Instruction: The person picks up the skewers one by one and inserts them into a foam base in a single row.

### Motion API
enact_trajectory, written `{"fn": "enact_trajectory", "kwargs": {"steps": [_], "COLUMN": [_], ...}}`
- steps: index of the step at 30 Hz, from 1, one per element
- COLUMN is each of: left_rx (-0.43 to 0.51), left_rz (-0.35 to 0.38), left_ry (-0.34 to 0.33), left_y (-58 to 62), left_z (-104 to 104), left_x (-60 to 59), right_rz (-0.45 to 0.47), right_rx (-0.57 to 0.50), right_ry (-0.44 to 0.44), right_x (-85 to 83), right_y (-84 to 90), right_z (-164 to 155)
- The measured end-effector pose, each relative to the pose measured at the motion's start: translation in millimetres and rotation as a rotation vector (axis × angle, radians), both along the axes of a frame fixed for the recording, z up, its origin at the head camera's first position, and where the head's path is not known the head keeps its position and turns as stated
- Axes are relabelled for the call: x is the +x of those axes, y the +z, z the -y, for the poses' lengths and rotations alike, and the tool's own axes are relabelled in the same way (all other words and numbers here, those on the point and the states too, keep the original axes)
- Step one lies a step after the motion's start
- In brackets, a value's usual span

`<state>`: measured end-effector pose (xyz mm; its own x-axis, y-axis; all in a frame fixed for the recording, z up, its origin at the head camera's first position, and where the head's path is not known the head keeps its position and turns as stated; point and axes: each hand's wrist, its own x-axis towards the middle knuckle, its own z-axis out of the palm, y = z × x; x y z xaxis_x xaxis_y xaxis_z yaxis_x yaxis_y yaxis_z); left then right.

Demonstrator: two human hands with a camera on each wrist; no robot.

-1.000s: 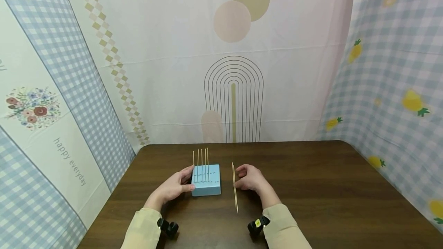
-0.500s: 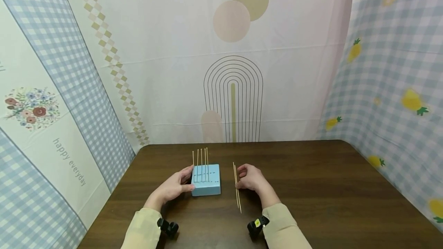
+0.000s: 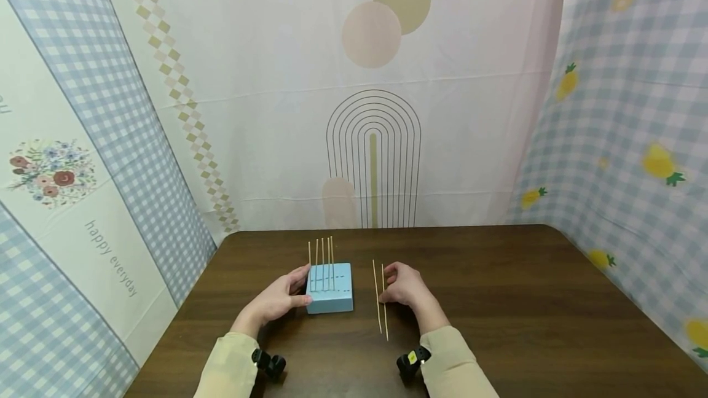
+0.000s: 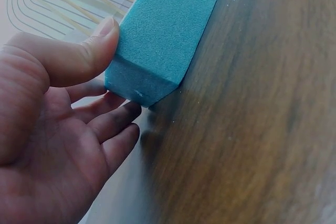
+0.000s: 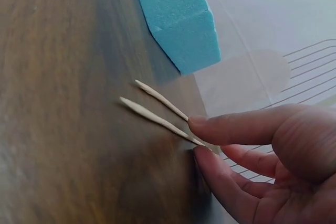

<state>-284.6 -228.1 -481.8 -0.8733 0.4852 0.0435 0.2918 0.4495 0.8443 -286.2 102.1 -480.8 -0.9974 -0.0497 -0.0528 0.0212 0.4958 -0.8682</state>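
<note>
On the table a light blue foam block [image 3: 329, 304] has several thin wooden skewers [image 3: 323, 257] standing upright in its left part. My left hand [image 3: 275, 298] grips the block's left end, thumb at the near left corner; in the left wrist view the fingers curl against its end face [image 4: 139, 85]. To the right of the block, two loose wooden skewers lie side by side with a narrow gap. My right hand [image 3: 405, 284] has thumb and index finger at the right skewer [image 3: 385, 318], pinching it near its middle. The left skewer [image 3: 378, 300] lies just beside the fingertips.
The brown wooden table [image 3: 498, 300] extends well to the right of my hands. Behind it hangs a patterned cloth [image 3: 265, 140], with checked cloths [image 3: 619, 115] on the sides. A small black camera [image 3: 409, 364] sits at each wrist.
The two loose skewers, close together and crossing before, now lie apart and nearly parallel. My right hand has shifted slightly right with one skewer. The left hand and block stay still.
</note>
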Motion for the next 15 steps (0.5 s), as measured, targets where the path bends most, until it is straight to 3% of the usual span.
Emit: {"fn": "enact_trajectory", "kwargs": {"steps": [15], "left_rx": [0.002], "left_rz": [-0.012], "left_ry": [-0.016], "left_y": [-3.6], "left_z": [-0.5], "left_x": [-2.0], "right_rz": [0.046], "right_rx": [-0.034], "right_ry": [-0.041], "right_x": [0.2], "right_y": [-0.3], "right_z": [-0.2]}}
